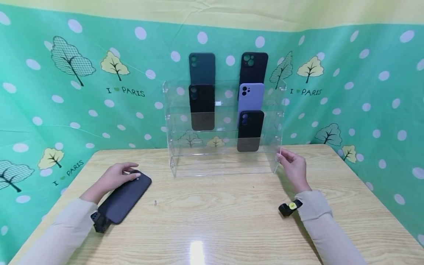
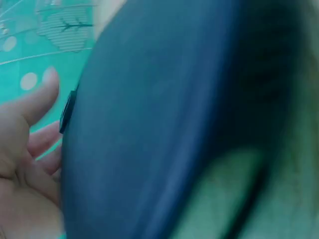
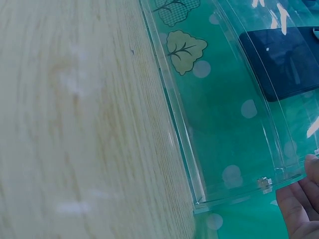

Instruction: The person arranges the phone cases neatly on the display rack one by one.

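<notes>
At the left of the table, my left hand (image 1: 116,178) holds a dark phone case (image 1: 127,197) near its camera end, thumb over its upper face. The left wrist view shows this case (image 2: 134,124) large and blurred, with the hand at its left edge. My right hand (image 1: 294,167) pinches the right side panel of a clear acrylic display stand (image 1: 225,170) low down. Fingers and thumb meet at the panel's edge in the right wrist view, where a dark case (image 3: 284,62) leans in the tier above.
On the stand's left side lean a dark teal case (image 1: 202,68) and a black case (image 1: 202,99). To the right are a dark case (image 1: 258,70), a lilac case (image 1: 253,97) and a black case (image 1: 251,127). A tiny object (image 1: 155,202) lies on the wooden table (image 1: 215,213). A patterned curtain (image 1: 149,121) hangs behind.
</notes>
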A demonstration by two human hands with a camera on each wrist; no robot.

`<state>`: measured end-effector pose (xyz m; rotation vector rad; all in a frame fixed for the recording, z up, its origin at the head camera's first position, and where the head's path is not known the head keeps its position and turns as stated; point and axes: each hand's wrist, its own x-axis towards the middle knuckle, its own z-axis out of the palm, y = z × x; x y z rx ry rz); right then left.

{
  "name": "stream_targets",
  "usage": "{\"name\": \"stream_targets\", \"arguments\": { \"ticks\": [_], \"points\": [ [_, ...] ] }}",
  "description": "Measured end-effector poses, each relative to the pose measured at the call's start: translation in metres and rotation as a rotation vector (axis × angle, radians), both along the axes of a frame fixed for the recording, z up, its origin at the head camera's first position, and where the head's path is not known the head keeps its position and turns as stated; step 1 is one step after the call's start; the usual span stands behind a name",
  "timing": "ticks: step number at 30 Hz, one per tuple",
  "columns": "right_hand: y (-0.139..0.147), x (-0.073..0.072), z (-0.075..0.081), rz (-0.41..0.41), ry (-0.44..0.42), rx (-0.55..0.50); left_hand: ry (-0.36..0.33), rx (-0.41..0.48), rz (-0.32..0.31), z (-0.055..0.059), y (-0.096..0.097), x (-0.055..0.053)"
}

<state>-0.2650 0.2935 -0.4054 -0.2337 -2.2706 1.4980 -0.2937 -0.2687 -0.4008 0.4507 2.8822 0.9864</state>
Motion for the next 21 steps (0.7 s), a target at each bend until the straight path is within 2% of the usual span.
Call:
{"name": "stream_targets", "arguments": {
  "ticks": [4,11,17,21],
  "points": [
    [-0.001,0.000,0.000,-0.009,-0.019,0.007,0.008,-0.002,0.031,0.009,-0.003,0.002],
    [-0.002,0.000,0.001,-0.009,-0.020,0.014,-0.085,0.109,0.043,0.030,-0.001,0.010],
    [-0.002,0.000,0.001,0.001,0.002,0.002,-0.092,0.184,0.055,0.055,0.013,0.020],
    [-0.002,0.001,0.002,0.006,0.016,0.002,-0.065,0.236,0.067,0.074,0.028,0.025]
  ]
}}
